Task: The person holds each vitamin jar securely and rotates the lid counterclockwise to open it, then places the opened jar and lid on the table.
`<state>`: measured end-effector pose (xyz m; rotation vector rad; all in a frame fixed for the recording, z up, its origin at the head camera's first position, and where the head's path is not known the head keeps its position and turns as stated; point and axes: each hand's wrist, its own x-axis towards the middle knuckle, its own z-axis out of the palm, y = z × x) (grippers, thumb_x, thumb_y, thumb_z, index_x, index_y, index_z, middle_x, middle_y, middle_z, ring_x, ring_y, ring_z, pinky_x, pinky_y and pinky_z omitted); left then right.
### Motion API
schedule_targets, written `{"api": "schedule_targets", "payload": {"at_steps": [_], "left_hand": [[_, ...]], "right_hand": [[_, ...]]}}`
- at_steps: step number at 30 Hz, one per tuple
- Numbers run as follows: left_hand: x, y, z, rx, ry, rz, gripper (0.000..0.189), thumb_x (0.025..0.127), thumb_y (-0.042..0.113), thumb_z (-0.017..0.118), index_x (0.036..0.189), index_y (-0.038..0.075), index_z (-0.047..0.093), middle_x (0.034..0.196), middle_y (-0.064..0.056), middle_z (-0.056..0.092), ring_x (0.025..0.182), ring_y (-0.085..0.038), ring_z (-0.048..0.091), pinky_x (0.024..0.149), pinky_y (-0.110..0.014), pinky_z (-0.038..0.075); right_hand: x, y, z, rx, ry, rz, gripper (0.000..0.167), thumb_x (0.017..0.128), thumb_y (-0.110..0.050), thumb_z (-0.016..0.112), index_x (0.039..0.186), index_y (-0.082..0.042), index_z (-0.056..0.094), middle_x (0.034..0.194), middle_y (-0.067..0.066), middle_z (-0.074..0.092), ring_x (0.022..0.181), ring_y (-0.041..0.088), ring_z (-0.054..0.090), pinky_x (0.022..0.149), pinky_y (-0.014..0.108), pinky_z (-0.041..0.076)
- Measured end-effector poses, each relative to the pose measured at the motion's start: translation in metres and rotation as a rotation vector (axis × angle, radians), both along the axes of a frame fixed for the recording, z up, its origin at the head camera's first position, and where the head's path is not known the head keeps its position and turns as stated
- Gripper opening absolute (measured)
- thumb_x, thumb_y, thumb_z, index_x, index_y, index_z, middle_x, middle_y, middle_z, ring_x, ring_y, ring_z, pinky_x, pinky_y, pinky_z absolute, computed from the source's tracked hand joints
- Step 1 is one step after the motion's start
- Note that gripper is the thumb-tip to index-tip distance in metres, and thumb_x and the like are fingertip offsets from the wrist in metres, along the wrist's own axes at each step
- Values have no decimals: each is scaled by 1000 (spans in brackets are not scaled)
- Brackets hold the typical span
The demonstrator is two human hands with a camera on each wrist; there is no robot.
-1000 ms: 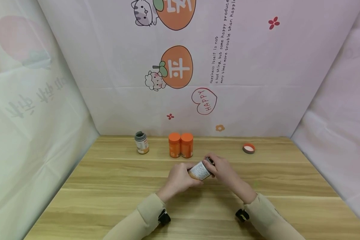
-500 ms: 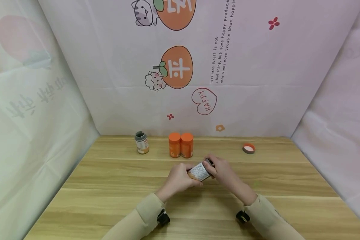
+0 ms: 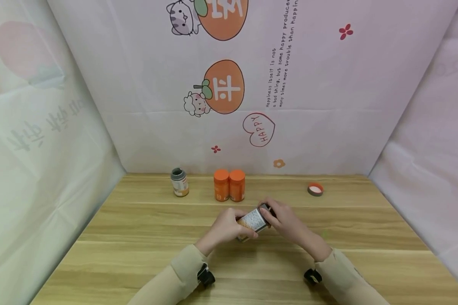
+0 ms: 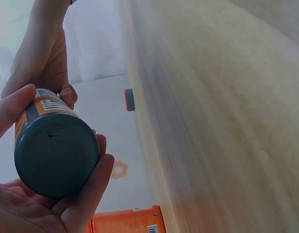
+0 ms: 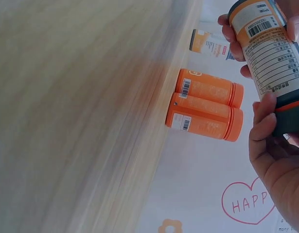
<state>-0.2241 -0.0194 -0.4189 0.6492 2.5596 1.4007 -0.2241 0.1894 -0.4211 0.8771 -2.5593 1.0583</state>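
Note:
Over the middle of the table, both hands hold a tilted supplement bottle with a white and orange label. My left hand grips the body near its dark base, which faces the left wrist camera. At the upper right end, my right hand grips the dark cap, its thumb and fingers around it. An orange line shows where that cap meets the label in the right wrist view. Just beyond the left hand stand two orange jars with orange lids, side by side.
At the back left stands a similar bottle, uncapped, its dark mouth upward. A loose cap, dark outside with an orange rim, lies at the back right. White printed cloth walls the table at the back and sides.
The bottle has shifted slightly to the left and down, and more of its lower end shows beneath my left hand. My right hand has shifted its hold at the cap slightly.

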Motion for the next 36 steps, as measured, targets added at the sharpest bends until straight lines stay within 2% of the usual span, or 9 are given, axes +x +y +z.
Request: {"api": "schedule_targets", "payload": {"at_steps": [5,12,17,22,25,31,36], "left_hand": [[-2,-2,0,-6,-21,-1,47,60,37,84,101,19,73,83,6,68,72,-9,59,62,-27,48],[-3,-4,-2,-8,-33,-13,44,60,36,85,100,20,73,81,7,68,72,-11,60,62,-29,49],[-1,-5,-2,-26,-15,-13,45,60,36,85,100,18,73,81,7,67,71,-10,59,61,-27,48],[1,-4,-1,-39,-6,-6,45,62,34,86,101,17,72,82,7,67,72,-10,58,61,-27,48],[2,-3,0,-48,4,-2,45,61,33,86,101,17,72,82,6,67,72,-9,57,61,-26,47],[4,-2,2,-72,45,8,45,61,32,86,101,16,72,83,7,66,71,-7,57,61,-24,46],[4,1,1,-83,74,29,44,61,32,87,100,17,72,81,8,66,70,-6,56,60,-23,46]], "right_hand": [[0,3,-1,-10,20,51,18,99,-16,47,113,-9,57,90,1,62,70,3,55,56,21,48],[3,7,2,-94,-56,170,24,97,-8,50,121,-10,54,112,6,62,91,12,60,76,32,54],[11,5,13,-132,-106,222,27,95,1,50,121,-3,54,117,16,59,95,18,58,78,37,54],[19,2,28,-137,-152,233,26,94,3,50,119,5,53,118,20,58,99,26,58,80,35,53],[17,3,25,-142,-170,214,25,96,0,49,120,4,53,119,17,59,102,27,58,80,32,53],[5,7,12,-112,-189,110,27,100,-16,46,125,-10,55,121,7,61,108,19,58,84,29,51],[3,8,13,-91,-271,14,29,101,-32,44,124,-19,55,117,4,63,101,20,60,78,28,50]]}}
